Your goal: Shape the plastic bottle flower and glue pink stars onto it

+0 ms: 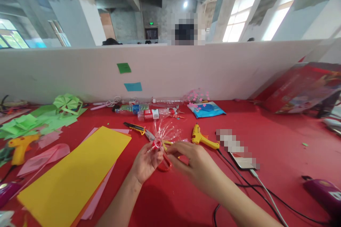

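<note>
While gripped at its neck by the left hand (145, 165), just above the red table (266, 131): a clear bottle top (162, 136) cut into splayed strips. Alongside, the right hand (191, 159), fingertips at one strip, pinching or merely touching impossible to tell. Red-handled scissors (163, 165) lying underneath. Seemingly mid-way through bending strips outward; calls next for a steady neck hold and gentle pulls.

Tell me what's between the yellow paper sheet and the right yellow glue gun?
Head view: left hand, right hand, a clear cut plastic bottle top, red scissors.

Scissors (166, 166) partly hidden behind right hand (190, 159); purple device (323, 191) cropped.
</note>
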The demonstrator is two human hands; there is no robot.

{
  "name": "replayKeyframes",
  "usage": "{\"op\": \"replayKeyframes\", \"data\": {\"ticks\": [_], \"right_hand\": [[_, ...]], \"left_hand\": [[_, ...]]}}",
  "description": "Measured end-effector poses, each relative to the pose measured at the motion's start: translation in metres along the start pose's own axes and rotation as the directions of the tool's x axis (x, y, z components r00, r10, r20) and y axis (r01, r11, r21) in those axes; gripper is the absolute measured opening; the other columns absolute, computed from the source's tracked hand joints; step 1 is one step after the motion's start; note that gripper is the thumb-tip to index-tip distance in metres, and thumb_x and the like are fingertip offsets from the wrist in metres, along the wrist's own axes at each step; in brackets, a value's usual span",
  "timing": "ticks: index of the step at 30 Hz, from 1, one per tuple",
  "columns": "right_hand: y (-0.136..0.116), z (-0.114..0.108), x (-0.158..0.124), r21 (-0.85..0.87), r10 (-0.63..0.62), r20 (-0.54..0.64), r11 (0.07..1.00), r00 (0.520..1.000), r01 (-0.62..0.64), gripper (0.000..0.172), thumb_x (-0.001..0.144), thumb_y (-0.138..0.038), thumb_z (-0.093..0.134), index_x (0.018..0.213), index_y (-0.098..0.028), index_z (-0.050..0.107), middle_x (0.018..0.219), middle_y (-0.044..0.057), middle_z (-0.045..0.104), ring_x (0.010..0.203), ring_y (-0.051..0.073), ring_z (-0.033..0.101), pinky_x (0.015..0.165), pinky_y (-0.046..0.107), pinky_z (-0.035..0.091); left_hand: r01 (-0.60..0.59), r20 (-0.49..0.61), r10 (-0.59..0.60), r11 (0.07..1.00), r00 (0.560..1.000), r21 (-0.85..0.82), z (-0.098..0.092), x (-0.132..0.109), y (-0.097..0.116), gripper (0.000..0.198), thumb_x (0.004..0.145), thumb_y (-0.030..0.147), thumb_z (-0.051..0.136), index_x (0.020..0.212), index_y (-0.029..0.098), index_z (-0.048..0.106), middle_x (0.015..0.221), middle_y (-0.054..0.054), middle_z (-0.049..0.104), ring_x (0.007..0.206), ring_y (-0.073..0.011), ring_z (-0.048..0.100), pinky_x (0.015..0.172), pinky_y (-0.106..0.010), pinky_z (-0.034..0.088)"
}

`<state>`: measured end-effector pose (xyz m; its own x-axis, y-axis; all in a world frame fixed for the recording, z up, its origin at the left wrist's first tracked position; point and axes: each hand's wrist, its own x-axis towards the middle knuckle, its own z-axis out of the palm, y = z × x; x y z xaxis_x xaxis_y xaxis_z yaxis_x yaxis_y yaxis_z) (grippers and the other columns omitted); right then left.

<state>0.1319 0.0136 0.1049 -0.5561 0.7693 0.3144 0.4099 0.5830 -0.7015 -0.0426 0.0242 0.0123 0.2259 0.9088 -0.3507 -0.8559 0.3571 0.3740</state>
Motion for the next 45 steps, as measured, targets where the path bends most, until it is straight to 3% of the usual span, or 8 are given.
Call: {"op": "replayKeyframes", "data": {"ticks": [4,9,11,14,17,24,33,45], "right_hand": [[-0.007,0.013,-0.005,-0.053,-0.105,0.066,0.993,0.992,0.109,0.015,0.081,-0.005,0.056,0.084,-0.017,0.064,0.084,0.004,0.066,0.077,0.016,0.061,0.070,0.026,0.048],[-0.013,0.023,-0.011,-0.080,-0.192,0.136,0.976,0.972,0.204,0.015,0.081,-0.005,0.054,0.087,-0.016,0.062,0.090,0.007,0.066,0.084,0.018,0.062,0.077,0.029,0.051],[-0.015,0.016,-0.012,-0.040,-0.268,0.070,0.962,0.961,0.271,0.017,0.084,-0.007,0.051,0.091,-0.017,0.062,0.096,0.008,0.066,0.091,0.018,0.063,0.081,0.029,0.051],[-0.013,-0.004,-0.011,-0.011,-0.331,-0.167,0.942,0.929,0.334,0.017,0.090,-0.011,0.046,0.094,-0.019,0.061,0.095,0.007,0.067,0.087,0.015,0.064,0.075,0.025,0.052],[-0.006,-0.023,-0.005,-0.158,-0.316,-0.323,0.947,0.892,0.278,0.013,0.088,-0.012,0.050,0.087,-0.019,0.061,0.085,0.005,0.068,0.078,0.015,0.063,0.070,0.026,0.050],[0.015,-0.016,0.009,-0.285,-0.302,-0.243,0.931,0.922,0.229,0.009,0.085,-0.014,0.058,0.079,-0.017,0.064,0.075,0.004,0.064,0.073,0.017,0.054,0.070,0.033,0.043],[0.019,-0.001,0.009,-0.360,-0.267,-0.244,0.918,0.933,0.168,0.006,0.083,-0.020,0.063,0.087,-0.018,0.067,0.079,0.004,0.061,0.077,0.019,0.050,0.072,0.034,0.039],[0.005,-0.027,0.004,-0.290,-0.329,-0.281,0.925,0.901,0.247,0.011,0.087,-0.014,0.052,0.084,-0.018,0.061,0.081,0.005,0.063,0.076,0.018,0.054,0.070,0.033,0.044]], "left_hand": [[-0.075,-0.028,0.076,0.997,0.997,0.032,-0.005,0.009,-0.009,0.017,0.085,0.012,0.047,0.076,0.010,0.062,0.065,-0.004,0.063,0.057,-0.0105,0.059,0.058,-0.021,0.049],[-0.014,-0.017,0.015,0.997,1.000,0.072,-0.007,0.009,-0.010,0.015,0.083,0.020,0.055,0.074,0.011,0.061,0.064,-0.002,0.060,0.057,-0.0106,0.056,0.053,-0.020,0.045],[-0.019,-0.001,0.019,0.997,1.000,0.073,-0.006,0.006,-0.009,0.017,0.084,0.019,0.055,0.070,0.011,0.060,0.064,-0.002,0.058,0.056,-0.0093,0.054,0.053,-0.019,0.044],[-0.064,0.034,0.062,0.997,0.997,0.049,-0.005,0.004,-0.010,0.020,0.086,0.015,0.052,0.067,0.011,0.058,0.065,-0.002,0.057,0.051,-0.0056,0.047,0.052,-0.017,0.041],[-0.049,0.095,0.045,0.998,0.994,0.039,-0.004,0.003,-0.012,0.019,0.088,0.014,0.050,0.072,0.010,0.059,0.070,-0.005,0.058,0.049,-0.0033,0.041,0.049,-0.015,0.038],[-0.019,0.109,0.008,0.995,0.994,0.095,-0.002,0.003,-0.016,0.024,0.091,0.017,0.046,0.076,0.006,0.061,0.072,-0.007,0.058,0.048,-0.0023,0.039,0.046,-0.013,0.035],[-0.015,0.088,0.008,0.997,0.996,0.081,-0.001,0.002,-0.020,0.029,0.090,0.015,0.046,0.064,0.011,0.056,0.053,0.002,0.044,0.045,-0.0045,0.036,0.044,-0.015,0.034],[0.009,0.021,-0.011,0.995,1.000,0.102,0.006,0.000,-0.015,0.033,0.094,0.028,0.042,0.074,0.008,0.060,0.067,-0.004,0.056,0.045,-0.0022,0.035,0.043,-0.013,0.036]]}}
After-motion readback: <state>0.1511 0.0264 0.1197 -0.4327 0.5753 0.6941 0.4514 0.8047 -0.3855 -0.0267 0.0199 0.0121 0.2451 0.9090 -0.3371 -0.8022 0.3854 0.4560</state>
